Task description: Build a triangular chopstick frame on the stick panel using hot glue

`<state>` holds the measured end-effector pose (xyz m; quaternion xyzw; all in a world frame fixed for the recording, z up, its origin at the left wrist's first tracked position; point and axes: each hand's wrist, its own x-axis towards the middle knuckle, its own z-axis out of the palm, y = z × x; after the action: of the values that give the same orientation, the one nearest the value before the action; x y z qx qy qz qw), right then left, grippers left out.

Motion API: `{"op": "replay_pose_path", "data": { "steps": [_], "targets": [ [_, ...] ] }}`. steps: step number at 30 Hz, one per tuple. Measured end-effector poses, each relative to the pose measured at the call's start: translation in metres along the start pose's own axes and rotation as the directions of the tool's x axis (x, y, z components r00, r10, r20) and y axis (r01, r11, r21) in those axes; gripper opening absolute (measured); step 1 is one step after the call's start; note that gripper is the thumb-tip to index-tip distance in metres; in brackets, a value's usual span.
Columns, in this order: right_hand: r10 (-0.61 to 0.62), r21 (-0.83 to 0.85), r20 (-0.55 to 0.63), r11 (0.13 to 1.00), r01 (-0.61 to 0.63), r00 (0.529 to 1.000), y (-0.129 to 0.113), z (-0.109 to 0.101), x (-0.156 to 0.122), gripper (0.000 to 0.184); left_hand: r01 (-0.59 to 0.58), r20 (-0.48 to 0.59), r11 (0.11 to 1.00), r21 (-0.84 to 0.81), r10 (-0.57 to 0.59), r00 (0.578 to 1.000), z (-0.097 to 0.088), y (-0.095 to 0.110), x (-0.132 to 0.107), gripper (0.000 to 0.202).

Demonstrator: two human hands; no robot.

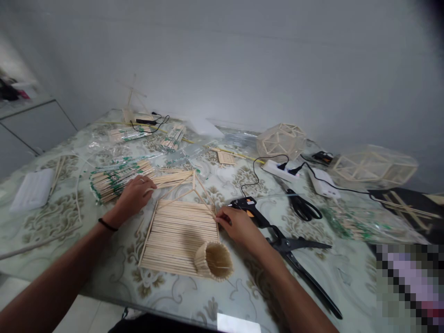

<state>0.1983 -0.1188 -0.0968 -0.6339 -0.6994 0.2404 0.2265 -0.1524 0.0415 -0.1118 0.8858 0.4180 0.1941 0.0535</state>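
Note:
A flat panel of wooden sticks [173,236] lies on the table, laid side by side with sticks along its edges. Thin sticks form a triangular frame [204,192] at its far side. On the panel's near right corner rests a round stick cup [214,261], its opening tilted toward me. My right hand [237,224] pinches the panel's right edge where a slanted frame stick comes down. My left hand [135,194] has curled fingers at the ends of loose wooden sticks [175,177], beside bagged sticks [121,178]; whatever it grips is hidden.
Right of the panel lie a black glue gun [251,210], large cutters [294,254] and black scissors [303,206]. A power strip [282,171] with cords sits behind them. Stick-framed polyhedrons [280,141] stand near the wall. A white plastic tray [34,189] is far left.

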Motion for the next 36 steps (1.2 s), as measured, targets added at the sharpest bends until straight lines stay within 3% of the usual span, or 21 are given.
{"op": "replay_pose_path", "data": {
  "steps": [14, 23, 36],
  "targets": [
    [0.009, -0.015, 0.013, 1.000, -0.008, 1.000, -0.004, -0.002, -0.002, 0.011, 0.093, 0.003, 0.993, 0.065, -0.094, 0.996, -0.002, 0.002, 0.007, 0.035],
    [-0.014, 0.013, 0.016, 1.000, 0.014, 1.000, -0.007, -0.001, -0.004, 0.012, 0.096, 0.003, 0.989, 0.112, -0.096, 0.995, -0.004, 0.005, 0.009, 0.038],
    [-0.043, 0.177, -0.141, 0.982, 0.068, 0.989, -0.017, -0.007, -0.011, 0.025, 0.057, 0.009, 0.995, 0.076, -0.058, 0.998, -0.003, 0.004, 0.008, 0.036]
  ]
}}
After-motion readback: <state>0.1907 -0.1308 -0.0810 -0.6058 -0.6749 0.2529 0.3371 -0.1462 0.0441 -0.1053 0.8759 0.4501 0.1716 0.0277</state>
